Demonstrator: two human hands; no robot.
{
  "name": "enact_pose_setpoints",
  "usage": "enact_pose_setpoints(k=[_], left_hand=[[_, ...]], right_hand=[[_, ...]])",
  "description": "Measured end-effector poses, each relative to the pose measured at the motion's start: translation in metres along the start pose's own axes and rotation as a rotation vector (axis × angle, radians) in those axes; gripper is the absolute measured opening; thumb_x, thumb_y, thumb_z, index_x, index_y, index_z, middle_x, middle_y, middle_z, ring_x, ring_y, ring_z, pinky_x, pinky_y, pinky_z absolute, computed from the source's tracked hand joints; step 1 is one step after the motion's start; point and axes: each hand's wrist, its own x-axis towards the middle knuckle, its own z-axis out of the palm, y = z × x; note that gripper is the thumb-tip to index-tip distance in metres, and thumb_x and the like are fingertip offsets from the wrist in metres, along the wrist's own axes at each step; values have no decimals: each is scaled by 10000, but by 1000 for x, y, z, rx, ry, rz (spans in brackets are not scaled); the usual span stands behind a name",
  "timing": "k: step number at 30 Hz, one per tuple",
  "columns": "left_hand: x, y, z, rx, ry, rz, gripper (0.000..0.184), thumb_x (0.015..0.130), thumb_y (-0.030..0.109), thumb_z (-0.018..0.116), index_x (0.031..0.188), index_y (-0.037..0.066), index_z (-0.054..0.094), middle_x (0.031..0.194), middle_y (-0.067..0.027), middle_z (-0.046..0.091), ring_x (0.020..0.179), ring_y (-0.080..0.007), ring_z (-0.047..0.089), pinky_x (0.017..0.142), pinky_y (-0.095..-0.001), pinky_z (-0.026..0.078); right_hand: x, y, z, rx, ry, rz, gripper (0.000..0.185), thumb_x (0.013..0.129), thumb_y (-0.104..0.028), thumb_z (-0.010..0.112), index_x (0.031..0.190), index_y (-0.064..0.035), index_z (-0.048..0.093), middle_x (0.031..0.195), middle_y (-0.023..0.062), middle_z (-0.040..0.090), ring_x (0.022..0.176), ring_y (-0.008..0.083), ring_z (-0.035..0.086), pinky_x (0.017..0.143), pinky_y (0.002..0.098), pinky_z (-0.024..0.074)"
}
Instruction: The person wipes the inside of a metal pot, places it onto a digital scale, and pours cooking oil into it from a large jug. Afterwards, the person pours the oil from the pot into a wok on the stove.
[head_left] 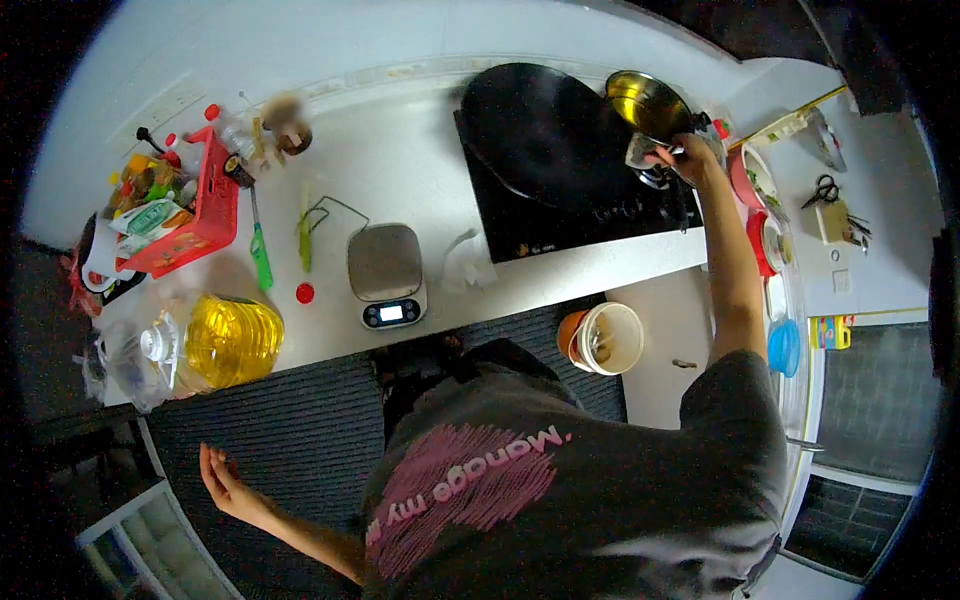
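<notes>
My right hand [688, 160] is closed at the right end of the cooktop, its fingers on a small pale grey item [641, 152] whose kind I cannot make out. Just behind it stands a shiny metal pot [648, 105] with a yellowish gleam inside. A large black wok [540, 130] sits on the black cooktop [540, 235], left of this hand. My left hand [230, 488] hangs in the air at the lower left, fingers loosely stretched and holding nothing. The counter corner with a big jug of yellow oil [232, 338] is nearest to it.
On the counter are a kitchen scale [387, 265], a wire stand [335, 210], a green-handled tool [260, 255], a red cap [305, 293] and a red basket [205, 215] of packets. A bucket [612, 340] stands below; bowls [783, 347] line the right side.
</notes>
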Motion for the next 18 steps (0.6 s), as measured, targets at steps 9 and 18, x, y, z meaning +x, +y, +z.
enact_pose_setpoints(k=[9,18], left_hand=[[-3,2,11,-46,-58,10,295,906,180,477,1160,47,547,1129,-84,555,983,-162,525,846,-278,399],[-15,0,5,-38,-5,19,294,902,177,491,1154,35,547,1129,-87,557,975,-157,528,845,-270,406]], right_hand=[[12,9,20,-226,-45,268,237,847,-37,439,1052,58,513,1041,191,560,861,340,581,575,355,580],[26,44,52,-493,-214,48,229,827,-62,471,973,112,495,900,277,561,721,414,605,555,377,570]])
